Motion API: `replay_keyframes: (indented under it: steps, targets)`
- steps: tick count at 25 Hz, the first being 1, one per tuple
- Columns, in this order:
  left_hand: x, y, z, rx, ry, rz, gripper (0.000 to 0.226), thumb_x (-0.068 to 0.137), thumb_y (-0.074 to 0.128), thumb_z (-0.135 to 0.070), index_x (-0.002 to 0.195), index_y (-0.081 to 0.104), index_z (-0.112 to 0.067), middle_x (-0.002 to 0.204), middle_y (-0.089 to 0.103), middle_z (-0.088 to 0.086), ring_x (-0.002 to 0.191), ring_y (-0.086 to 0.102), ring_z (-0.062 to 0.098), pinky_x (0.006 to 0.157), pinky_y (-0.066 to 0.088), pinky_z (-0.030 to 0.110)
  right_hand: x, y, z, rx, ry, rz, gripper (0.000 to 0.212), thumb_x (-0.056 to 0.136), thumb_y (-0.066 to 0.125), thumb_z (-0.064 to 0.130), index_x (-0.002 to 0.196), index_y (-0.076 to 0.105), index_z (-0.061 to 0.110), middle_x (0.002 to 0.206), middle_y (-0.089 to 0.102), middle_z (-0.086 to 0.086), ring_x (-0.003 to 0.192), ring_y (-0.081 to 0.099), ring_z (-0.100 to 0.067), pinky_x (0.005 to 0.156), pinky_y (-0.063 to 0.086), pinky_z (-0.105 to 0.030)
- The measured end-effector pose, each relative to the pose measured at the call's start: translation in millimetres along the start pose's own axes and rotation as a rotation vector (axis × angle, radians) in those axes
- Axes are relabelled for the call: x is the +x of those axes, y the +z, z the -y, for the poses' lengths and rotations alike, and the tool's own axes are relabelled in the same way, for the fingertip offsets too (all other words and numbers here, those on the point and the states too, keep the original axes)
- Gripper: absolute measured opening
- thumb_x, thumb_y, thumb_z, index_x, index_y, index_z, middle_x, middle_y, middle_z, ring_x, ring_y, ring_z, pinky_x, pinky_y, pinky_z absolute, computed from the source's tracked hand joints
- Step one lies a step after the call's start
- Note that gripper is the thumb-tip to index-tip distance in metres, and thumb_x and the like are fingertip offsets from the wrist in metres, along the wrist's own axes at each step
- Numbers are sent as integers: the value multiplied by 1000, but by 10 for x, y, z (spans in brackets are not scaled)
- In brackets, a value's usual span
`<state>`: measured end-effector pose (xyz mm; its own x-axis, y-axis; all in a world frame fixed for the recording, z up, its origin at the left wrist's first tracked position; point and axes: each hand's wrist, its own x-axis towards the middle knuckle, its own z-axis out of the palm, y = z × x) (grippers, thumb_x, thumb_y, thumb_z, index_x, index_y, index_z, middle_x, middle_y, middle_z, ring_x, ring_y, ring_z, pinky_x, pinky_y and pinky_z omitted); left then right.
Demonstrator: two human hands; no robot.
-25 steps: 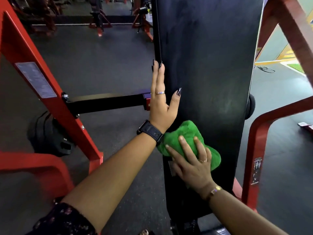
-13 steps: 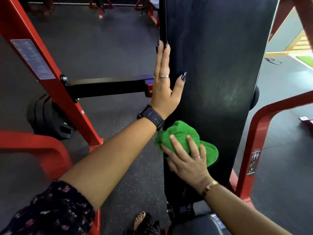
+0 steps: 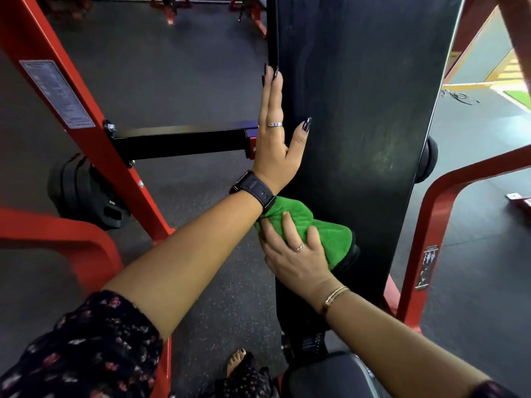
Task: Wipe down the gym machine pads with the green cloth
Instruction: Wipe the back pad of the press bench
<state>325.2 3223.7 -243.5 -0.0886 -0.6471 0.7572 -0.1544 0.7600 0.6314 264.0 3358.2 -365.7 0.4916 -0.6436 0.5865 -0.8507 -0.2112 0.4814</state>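
From the head camera, looking down, a tall black pad [image 3: 359, 110] stands up in the middle of a gym machine. The left hand [image 3: 275, 150] is flat and open. Its fingers are straight and point up along the left edge of the pad, and its thumb rests on the front of the pad. There is a ring on one finger, and a black watch [image 3: 254, 189] sits on the wrist. The green cloth [image 3: 324, 234] is bunched up low on the pad, just under the left wrist. The right hand [image 3: 296, 254] lies on top of the cloth and presses it against the pad. Its fingers are spread out and only a little bent, so they are not wrapped round the cloth. This hand also has a ring, and a thin gold bracelet [image 3: 334, 295] is on the wrist. A dark sleeve [image 3: 86, 349] with small flowers covers the upper left arm. To the left, a red frame [image 3: 86, 119] leans at a slant, with a grey label [image 3: 57, 93] stuck on it. A black bar [image 3: 178, 142] runs from the frame across to the pad. Black weight plates [image 3: 83, 191] sit behind the frame. On the right is a curved red bar [image 3: 439, 219] with a small sticker [image 3: 428, 267]. The floor [image 3: 172, 67] is dark and speckled. A bare foot [image 3: 235, 361] shows near the bottom, beside a black seat pad [image 3: 324, 374].
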Motion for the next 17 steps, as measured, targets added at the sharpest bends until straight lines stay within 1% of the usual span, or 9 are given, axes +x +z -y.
replay_keyframes:
  steps: [3, 6, 8, 11, 12, 15, 17]
  targets:
    - [6, -6, -21, 7, -6, -3, 66, 89, 52, -8, 139, 15, 15, 149, 11, 34, 138, 9, 3, 117, 13, 28, -177, 109, 147, -46, -119, 40, 37, 89, 43, 26, 121, 59, 15, 140, 50, -2, 124, 38, -31, 81, 34, -47]
    - [-25, 9, -38, -5, -45, -21, 66, 89, 54, -1, 139, 14, 16, 148, 12, 35, 139, 13, 15, 117, 14, 29, -309, 150, 235, -67, -193, 98, 43, 92, 28, 17, 121, 60, 13, 136, 53, -4, 123, 38, -29, 82, 34, -45]
    - [-111, 23, -32, -7, -78, -19, 66, 89, 53, 0, 140, 13, 14, 149, 13, 33, 139, 14, 18, 117, 14, 29, -359, 176, 267, -74, -214, 130, 47, 92, 24, 14, 121, 61, 13, 135, 55, -4, 121, 38, -28, 81, 34, -44]
    - [-333, 48, -4, 3, -121, -16, 66, 90, 53, -2, 141, 12, 12, 150, 13, 30, 138, 14, 16, 116, 13, 23, -601, 240, 358, -77, -312, 175, 49, 90, 24, 14, 117, 64, 15, 130, 59, -3, 121, 38, -28, 80, 34, -44]
    - [-412, 60, 19, 2, -126, -11, 67, 90, 52, -4, 141, 11, 11, 150, 13, 30, 139, 14, 16, 116, 14, 22, -699, 269, 395, -67, -345, 199, 49, 90, 24, 14, 115, 66, 17, 127, 61, -2, 121, 39, -28, 80, 34, -44]
    - [-652, 91, 99, 8, -142, -11, 68, 90, 50, -9, 142, 9, 7, 151, 13, 26, 141, 14, 17, 117, 16, 27, -966, 320, 503, -23, -387, 274, 53, 91, 20, 11, 112, 67, 21, 123, 63, 3, 120, 39, -24, 80, 33, -42]
    - [-759, 110, 117, 14, -152, -18, 68, 90, 50, -11, 143, 9, 5, 152, 13, 24, 141, 11, 9, 117, 16, 26, -1091, 356, 566, -23, -402, 295, 53, 91, 18, 9, 113, 65, 20, 123, 63, 4, 120, 40, -22, 80, 33, -41]
